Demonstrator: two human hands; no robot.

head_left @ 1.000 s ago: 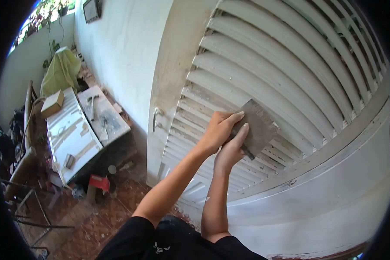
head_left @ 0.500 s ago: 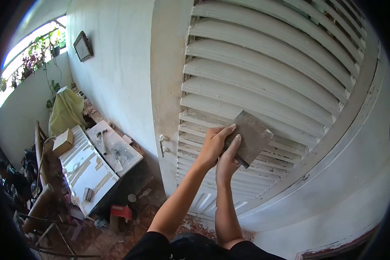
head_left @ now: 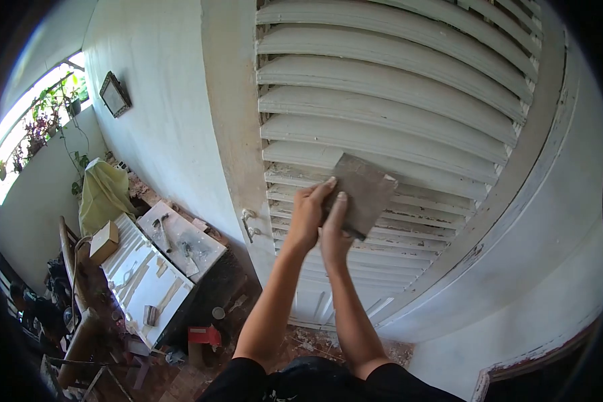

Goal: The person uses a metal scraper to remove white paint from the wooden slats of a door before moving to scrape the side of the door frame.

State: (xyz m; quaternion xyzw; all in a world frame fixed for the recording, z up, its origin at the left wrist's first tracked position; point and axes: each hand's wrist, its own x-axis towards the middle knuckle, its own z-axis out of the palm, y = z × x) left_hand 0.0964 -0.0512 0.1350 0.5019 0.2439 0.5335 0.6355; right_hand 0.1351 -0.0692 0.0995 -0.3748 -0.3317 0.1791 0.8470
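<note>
A flat grey-brown square sheet, worn at one corner, is held up in front of a white louvred door. My left hand grips its left edge with the thumb on the near face. Just to the right and slightly lower, my right hand is closed on the lower left edge, its thumb pointing up. Behind the sheet, the slats show worn, flaking paint. Whether the sheet touches the slats, I cannot tell.
A door handle is left of my hands. Further left, a table with a white panel bears tools and a small box. A red object lies on the floor. A framed picture hangs on the wall.
The view has shifted, so the door and table sit differently in it. Both hands and the sheet appear further left and slightly higher, with the grip kept.
</note>
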